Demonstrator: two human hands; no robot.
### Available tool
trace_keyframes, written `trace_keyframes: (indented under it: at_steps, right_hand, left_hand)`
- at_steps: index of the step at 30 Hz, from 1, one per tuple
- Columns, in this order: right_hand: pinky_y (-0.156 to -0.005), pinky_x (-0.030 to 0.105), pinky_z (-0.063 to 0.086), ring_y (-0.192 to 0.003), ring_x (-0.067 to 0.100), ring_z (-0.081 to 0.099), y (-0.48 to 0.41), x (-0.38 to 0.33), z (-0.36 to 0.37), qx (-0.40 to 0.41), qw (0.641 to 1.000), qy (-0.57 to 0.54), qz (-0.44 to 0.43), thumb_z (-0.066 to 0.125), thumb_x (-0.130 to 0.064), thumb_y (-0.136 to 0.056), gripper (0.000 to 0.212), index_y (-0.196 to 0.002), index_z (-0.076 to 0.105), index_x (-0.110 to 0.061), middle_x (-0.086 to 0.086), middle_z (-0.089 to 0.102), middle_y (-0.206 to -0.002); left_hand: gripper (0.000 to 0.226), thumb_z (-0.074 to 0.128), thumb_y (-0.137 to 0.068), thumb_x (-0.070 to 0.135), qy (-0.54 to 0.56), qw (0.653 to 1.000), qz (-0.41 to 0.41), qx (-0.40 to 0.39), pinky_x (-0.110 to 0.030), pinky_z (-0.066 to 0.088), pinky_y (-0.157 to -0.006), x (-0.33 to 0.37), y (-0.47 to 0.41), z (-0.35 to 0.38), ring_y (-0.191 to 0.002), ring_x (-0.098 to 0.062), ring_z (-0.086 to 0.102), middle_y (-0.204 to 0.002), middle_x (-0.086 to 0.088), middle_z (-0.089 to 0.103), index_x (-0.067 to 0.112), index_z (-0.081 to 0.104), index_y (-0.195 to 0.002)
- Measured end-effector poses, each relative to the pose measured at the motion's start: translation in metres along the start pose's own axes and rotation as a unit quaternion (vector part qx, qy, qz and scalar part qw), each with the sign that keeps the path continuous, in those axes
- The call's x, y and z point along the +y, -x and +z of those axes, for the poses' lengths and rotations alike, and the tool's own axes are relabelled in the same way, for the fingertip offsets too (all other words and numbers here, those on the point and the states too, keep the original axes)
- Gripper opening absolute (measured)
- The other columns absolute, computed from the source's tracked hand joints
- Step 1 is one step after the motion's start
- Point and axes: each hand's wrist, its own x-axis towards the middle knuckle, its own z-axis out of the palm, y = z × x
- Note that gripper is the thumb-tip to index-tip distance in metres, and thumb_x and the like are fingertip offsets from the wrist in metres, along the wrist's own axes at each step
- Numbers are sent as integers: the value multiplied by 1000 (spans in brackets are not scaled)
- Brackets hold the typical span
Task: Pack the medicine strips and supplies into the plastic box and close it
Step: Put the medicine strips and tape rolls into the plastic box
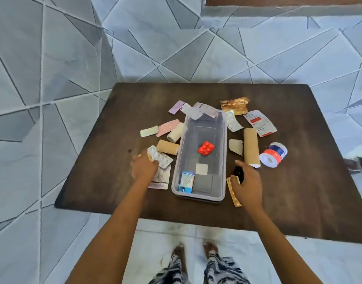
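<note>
dark wooden table | grey geometric-patterned wall | white floor

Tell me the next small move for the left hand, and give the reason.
Probably lift the white blister strip that the left hand has its fingers on and carry it right, over the wall of the plastic box, then drop it in. The box stands open with only a red blister pack and a blue-and-white carton inside, so there is room.
</note>
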Motion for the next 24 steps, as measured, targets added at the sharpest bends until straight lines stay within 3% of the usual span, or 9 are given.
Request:
trace_keyframes:
  at_steps: [3,8,11,13,17,24]
  right_hand:
    - [-95,45,45,-109,33,56,1,-3,5,17,999,24,25,65,-5,-76,46,-121,57,-10,12,64,-119]
    - [-98,43,41,-120,30,47,2,3,9,23,987,142,76,64,-11,-80,45,-124,56,-20,8,56,-130]
    - [-97,41,43,-119,29,45,3,9,12,8,976,180,122,65,-17,-81,49,-128,50,-20,11,52,-129]
    - [-97,41,43,-119,30,45,3,12,11,11,973,170,154,66,-22,-82,52,-129,47,-17,13,49,-129]
    - [-101,46,43,-122,33,45,-3,10,10,35,969,144,197,67,-28,-81,57,-129,42,-10,17,46,-133]
    - [-91,53,51,-112,37,59,-9,0,14,68,966,42,245,70,-22,-79,61,-128,35,-12,17,57,-127]
  left_hand:
    - [62,59,-83,27,-8,1000,-10,-25,-48,39,-102,-4,-18,-1,-133,-39,36,-146,-19,34,20,35,-140]
    - [56,56,-86,15,6,1000,5,-20,-46,43,-97,-8,-39,2,-120,-44,49,-137,-24,43,17,38,-139]
    - [42,54,-85,12,-7,1000,10,-25,-44,46,-93,-11,-49,6,-115,-42,54,-129,-24,54,8,50,-126]
    - [34,53,-84,12,-5,1000,-11,-26,-44,47,-93,-11,-52,6,-114,-42,53,-131,-25,48,7,55,-118]
    - [38,55,-86,13,-15,998,-46,-29,-45,42,-98,-10,-54,6,-123,-42,39,-139,-23,28,10,51,-123]
    - [57,63,-81,4,3,997,-43,-64,-41,44,-98,-9,-60,-1,-122,-37,50,-135,-22,48,7,40,-133]
